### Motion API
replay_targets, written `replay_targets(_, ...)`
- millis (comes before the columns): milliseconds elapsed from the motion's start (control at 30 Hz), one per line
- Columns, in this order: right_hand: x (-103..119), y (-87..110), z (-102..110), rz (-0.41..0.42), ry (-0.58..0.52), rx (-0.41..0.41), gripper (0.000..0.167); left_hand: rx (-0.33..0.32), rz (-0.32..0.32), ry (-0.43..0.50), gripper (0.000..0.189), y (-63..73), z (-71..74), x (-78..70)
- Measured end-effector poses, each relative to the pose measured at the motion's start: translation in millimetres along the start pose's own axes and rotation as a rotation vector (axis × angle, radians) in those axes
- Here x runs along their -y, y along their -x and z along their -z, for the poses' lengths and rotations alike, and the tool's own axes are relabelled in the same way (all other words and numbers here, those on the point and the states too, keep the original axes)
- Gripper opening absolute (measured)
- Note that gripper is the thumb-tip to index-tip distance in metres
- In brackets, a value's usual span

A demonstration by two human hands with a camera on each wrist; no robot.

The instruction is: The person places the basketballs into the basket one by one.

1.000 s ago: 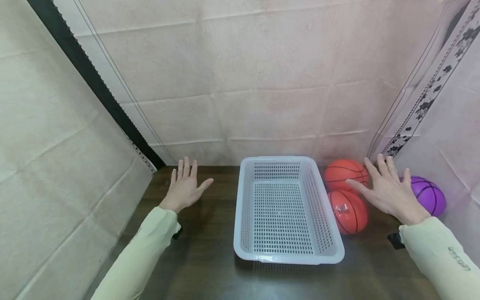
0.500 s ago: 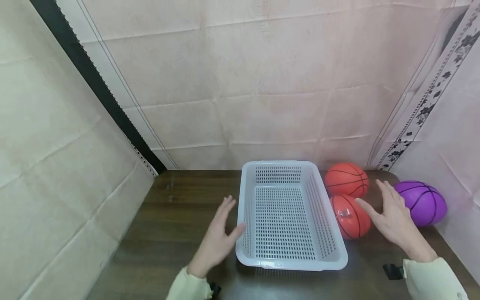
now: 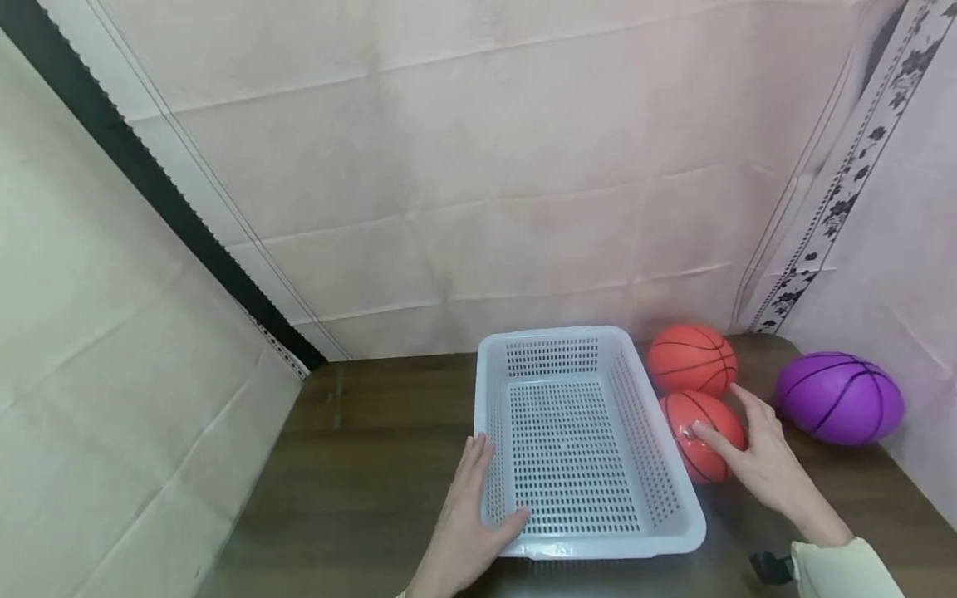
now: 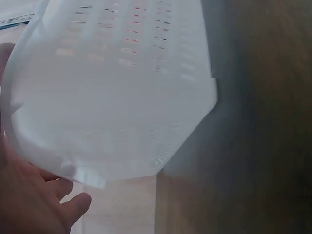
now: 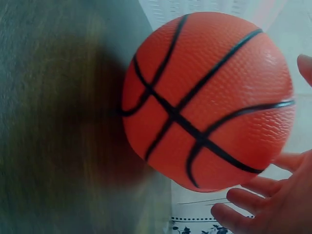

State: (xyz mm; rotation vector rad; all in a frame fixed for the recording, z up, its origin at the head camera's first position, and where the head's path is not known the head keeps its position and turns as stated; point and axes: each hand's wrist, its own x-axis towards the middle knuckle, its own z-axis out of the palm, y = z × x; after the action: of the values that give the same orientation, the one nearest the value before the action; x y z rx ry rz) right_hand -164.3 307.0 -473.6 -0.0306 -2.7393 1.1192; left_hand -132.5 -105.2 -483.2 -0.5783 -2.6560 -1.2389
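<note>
A white perforated plastic basket [image 3: 591, 544] stands on the dark wooden table. At its near-left corner is my left hand [image 3: 465, 527], fingers extended along the outer side and thumb over the rim. The left wrist view has the basket's wall [image 4: 97, 102] up close, with fingers behind the rim; whether they touch it is unclear. Right of the basket sits a red toy basketball [image 3: 703, 436], my right hand [image 3: 766, 457] spread around its right side. In the right wrist view, thumb and fingers [image 5: 243, 200] stand apart around the ball [image 5: 209, 102]; contact cannot be made out.
Another red basketball [image 3: 691, 359] lies behind the near one, by the basket's far-right side. A purple ball [image 3: 841, 399] rests at the right, against the cloth-covered side wall [image 3: 912, 316]. Pale cloth [image 3: 486, 191] also covers the back. The wooden tabletop [image 3: 359, 482] extends to the left.
My left hand has come right and nearer, from the table's left to the basket's corner. My right hand has moved down and left toward the near red ball, uncovering the purple one.
</note>
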Motion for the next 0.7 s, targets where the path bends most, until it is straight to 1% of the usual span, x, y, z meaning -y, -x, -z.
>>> replay_targets(100, -2, -1.6, -5, -0.007, -0.013, 0.021, 0.096, 0.026, 0.015, -0.009, 0.095, 3.8, -2.4, 0.7)
replay_targets(233, -6, -4.2, -6, -0.031, -0.028, 0.049, 0.097, 0.066, 0.039, -0.061, 0.104, 3.9, -1.3, -2.2)
replay_targets(433, -12, -2.9, -4, -0.09, -0.033, 0.115, 0.097, 0.121, 0.026, -0.166, 0.121, 2.0, 2.4, -6.4)
replay_targets(533, -14, -3.3, -4, -0.105, -0.06, 0.154, 0.097, 0.131, 0.017, -0.2, 0.124, 1.8, 2.8, -6.9)
replay_targets(633, -16, -4.5, -5, -0.121, -0.101, 0.195, 0.097, 0.131, 0.019, -0.214, 0.125, 2.4, 3.8, -7.8)
replay_targets(700, -16, -5.5, -6, -0.126, -0.121, 0.208, 0.097, 0.128, 0.024, -0.215, 0.126, 2.9, 4.0, -7.9)
